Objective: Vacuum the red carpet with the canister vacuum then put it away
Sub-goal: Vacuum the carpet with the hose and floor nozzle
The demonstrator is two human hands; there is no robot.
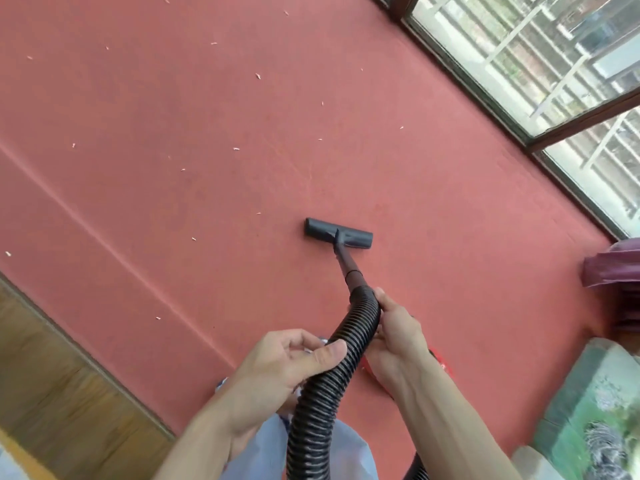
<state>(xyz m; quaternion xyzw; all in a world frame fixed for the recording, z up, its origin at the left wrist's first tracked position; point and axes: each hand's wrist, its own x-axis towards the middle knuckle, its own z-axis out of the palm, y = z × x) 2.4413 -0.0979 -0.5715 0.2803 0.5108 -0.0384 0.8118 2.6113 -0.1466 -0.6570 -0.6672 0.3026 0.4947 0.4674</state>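
vacuum nozzle (338,234) flat on the red carpet (207,133), straight ahead of both hands.
right hand (393,327) clenches the ribbed hose (332,372) nearer the nozzle; left hand (294,362) pinches it lower. nozzle's long axis crosses the wand; scraps (236,148) lie far-left.

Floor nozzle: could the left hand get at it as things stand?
Probably not without stepping forward: the left hand grips the hose near the body, and the floor nozzle lies beyond the wand. Nothing blocks the carpet between.
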